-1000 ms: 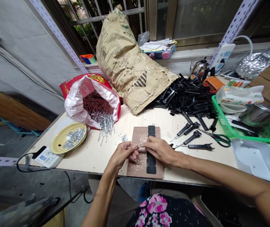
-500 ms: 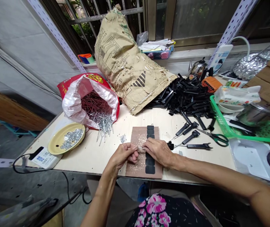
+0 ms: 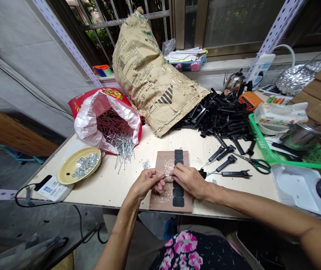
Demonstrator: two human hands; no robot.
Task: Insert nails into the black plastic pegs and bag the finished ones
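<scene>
From here, the left hand (image 3: pixel 147 183) pinches a thin metal rod (image 3: pixel 167 175); the right hand (image 3: pixel 188 180) grips its other end, above the brown board (image 3: pixel 160 202). Fitting its tip, I'd guess; the next move wants steady alignment. Black-handled pieces (image 3: pixel 236 174) lie right of the fingers.

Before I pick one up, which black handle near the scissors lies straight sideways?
The black handle closest to the front edge of the table; the other handles near the scissors slant.

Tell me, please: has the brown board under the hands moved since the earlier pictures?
No. Judged against the table, the brown board lies in the same place; only the whole view has shifted slightly.
</scene>
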